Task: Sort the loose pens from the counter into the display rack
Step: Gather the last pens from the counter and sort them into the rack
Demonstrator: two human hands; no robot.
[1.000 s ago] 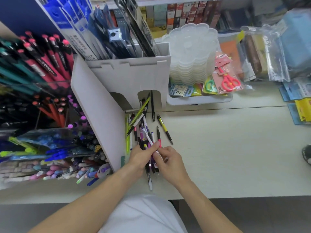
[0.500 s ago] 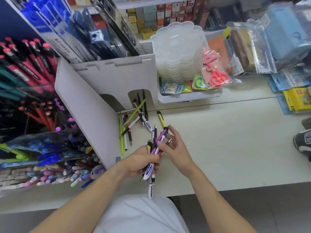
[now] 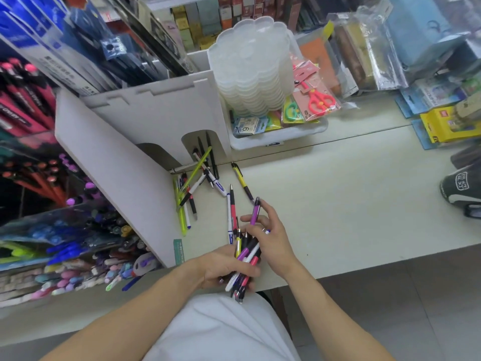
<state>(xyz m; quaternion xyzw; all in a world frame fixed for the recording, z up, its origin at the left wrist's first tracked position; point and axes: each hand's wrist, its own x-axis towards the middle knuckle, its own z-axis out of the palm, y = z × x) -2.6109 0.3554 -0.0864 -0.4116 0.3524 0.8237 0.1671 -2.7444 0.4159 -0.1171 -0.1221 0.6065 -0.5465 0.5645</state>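
My left hand [image 3: 223, 267] grips a pen bundle [image 3: 246, 259] above the desk [image 3: 338, 204] edge | my right hand [image 3: 270, 238] pinches a purple pen [image 3: 255, 211] | more pens [image 3: 197, 183] lie beside the rack [image 3: 117, 162] | risk: overfull grip lets pens slide floorward.

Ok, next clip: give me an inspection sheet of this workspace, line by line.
Surface: pale counter, a seam across it.
Job's things: bundle of pens in hand; loose pens lying by the display rack.
Clutter: stack of clear trays, packaged scissors, yellow box.
Grippers: left hand grips the bundle; right hand pinches a purple pen.
Cables: nothing seen.
Surroundings: stocked shop shelves.
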